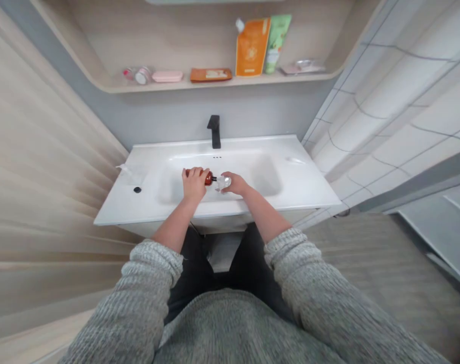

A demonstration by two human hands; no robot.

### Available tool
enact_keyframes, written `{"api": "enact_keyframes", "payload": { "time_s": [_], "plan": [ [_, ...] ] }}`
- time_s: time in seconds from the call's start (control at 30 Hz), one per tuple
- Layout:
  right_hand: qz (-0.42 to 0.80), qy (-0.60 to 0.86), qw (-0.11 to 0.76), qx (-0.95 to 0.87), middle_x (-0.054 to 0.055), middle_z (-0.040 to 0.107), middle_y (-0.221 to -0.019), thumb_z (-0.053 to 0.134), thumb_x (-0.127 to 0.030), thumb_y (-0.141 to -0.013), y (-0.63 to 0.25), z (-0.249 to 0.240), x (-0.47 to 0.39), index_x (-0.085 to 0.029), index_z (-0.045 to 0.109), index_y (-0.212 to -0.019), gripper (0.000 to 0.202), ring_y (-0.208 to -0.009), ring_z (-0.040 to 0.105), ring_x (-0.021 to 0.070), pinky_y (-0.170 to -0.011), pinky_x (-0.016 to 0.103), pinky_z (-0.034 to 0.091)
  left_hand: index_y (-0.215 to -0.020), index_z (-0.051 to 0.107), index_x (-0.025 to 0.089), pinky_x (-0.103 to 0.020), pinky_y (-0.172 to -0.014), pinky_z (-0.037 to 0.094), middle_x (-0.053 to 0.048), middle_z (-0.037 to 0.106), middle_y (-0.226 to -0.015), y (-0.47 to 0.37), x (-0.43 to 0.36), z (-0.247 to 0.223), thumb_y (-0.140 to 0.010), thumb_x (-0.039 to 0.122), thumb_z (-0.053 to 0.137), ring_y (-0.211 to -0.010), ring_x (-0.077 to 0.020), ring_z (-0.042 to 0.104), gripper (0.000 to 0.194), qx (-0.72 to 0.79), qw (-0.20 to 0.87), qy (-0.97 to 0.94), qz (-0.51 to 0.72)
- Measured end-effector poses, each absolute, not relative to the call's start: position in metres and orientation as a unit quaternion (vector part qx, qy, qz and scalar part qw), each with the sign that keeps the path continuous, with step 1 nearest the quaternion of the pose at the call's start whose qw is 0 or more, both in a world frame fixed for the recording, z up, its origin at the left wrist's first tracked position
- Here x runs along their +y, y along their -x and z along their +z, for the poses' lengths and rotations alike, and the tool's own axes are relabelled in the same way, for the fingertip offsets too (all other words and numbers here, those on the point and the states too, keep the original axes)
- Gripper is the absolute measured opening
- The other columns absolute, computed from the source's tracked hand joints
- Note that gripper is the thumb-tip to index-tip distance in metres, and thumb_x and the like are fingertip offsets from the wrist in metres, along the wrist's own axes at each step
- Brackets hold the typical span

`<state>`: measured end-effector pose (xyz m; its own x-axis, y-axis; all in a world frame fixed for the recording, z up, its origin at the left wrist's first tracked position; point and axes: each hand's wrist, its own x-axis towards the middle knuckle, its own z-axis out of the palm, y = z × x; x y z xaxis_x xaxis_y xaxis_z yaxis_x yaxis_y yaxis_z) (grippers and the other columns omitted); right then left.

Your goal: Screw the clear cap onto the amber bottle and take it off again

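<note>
Over the white basin (263, 174), my left hand (195, 183) is wrapped round a reddish-brown bottle (208, 178). The bottle lies tilted on its side, its dark neck pointing right. My right hand (235, 183) grips a small clear container (223, 183) close to the bottle's neck. Whether the neck touches the container, and whether any liquid is passing, is too small to tell. A small black cap-like piece (137, 190) lies on the counter to the left of the basin.
A black faucet (215, 131) stands behind the basin. Above, a shelf (119, 90) holds an orange pouch (252, 48), a green tube (277, 43), an orange packet (210, 75) and a pink case (167, 76). A beige curtain (43, 151) hangs at left.
</note>
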<state>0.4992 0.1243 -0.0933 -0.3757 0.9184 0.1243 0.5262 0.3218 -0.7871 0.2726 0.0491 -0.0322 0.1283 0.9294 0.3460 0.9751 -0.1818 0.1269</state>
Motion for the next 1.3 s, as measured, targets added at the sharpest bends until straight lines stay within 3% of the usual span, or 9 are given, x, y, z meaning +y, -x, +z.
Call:
{"api": "enact_keyframes", "payload": {
  "time_s": [0.53, 0.77, 0.9, 1.13, 1.3],
  "plan": [
    [0.344, 0.471, 0.322, -0.746, 0.002, 0.079, -0.119, 0.101, -0.023, -0.052, -0.499, -0.096, 0.126, -0.024, 0.074, -0.128, 0.081, -0.112, 0.073, 0.0293, -0.11, 0.043, 0.054, -0.154, 0.063, 0.03, -0.069, -0.132, 0.016, -0.018, 0.067, -0.149, -0.272, 0.051, -0.036, -0.095, 0.013, 0.053, -0.144, -0.0381, 0.053, 0.062, -0.633, 0.066, 0.747, -0.196],
    [0.382, 0.419, 0.38, -0.731, 0.004, 0.076, -0.123, 0.102, -0.034, -0.051, -0.498, -0.098, 0.127, -0.022, 0.071, -0.127, 0.083, -0.114, 0.07, 0.0295, -0.109, 0.043, 0.053, -0.155, 0.059, 0.022, -0.056, -0.124, 0.037, -0.021, 0.066, -0.15, -0.269, 0.057, -0.042, -0.087, 0.018, 0.07, -0.139, -0.0396, 0.06, 0.069, -0.661, 0.027, 0.717, -0.221],
    [0.421, 0.393, 0.409, -0.708, 0.007, 0.074, -0.123, 0.102, -0.04, -0.052, -0.494, -0.097, 0.127, -0.021, 0.069, -0.126, 0.084, -0.11, 0.069, 0.0294, -0.106, 0.044, 0.054, -0.152, 0.058, 0.021, -0.046, -0.111, 0.052, -0.018, 0.069, -0.145, -0.265, 0.06, -0.046, -0.08, 0.028, 0.085, -0.131, -0.0373, 0.068, 0.077, -0.687, -0.029, 0.655, -0.313],
    [0.452, 0.385, 0.433, -0.678, 0.001, 0.067, -0.11, 0.097, -0.045, -0.051, -0.496, -0.088, 0.118, -0.027, 0.062, -0.12, 0.079, -0.096, 0.063, 0.024, -0.093, 0.041, 0.056, -0.14, 0.062, 0.016, -0.039, -0.108, 0.057, -0.013, 0.078, -0.128, -0.246, 0.039, -0.03, -0.074, 0.037, 0.095, -0.116, -0.0266, 0.076, 0.077, -0.667, -0.085, 0.547, -0.499],
    [0.479, 0.367, 0.453, -0.656, -0.002, 0.063, -0.101, 0.096, -0.045, -0.05, -0.496, -0.085, 0.115, -0.028, 0.059, -0.117, 0.078, -0.088, 0.06, 0.0218, -0.086, 0.04, 0.057, -0.136, 0.064, 0.02, -0.04, -0.1, 0.062, -0.01, 0.078, -0.127, -0.188, -0.014, -0.011, -0.073, 0.041, 0.095, -0.112, -0.026, 0.077, 0.073, -0.681, -0.046, 0.473, -0.557]
  ]
}}
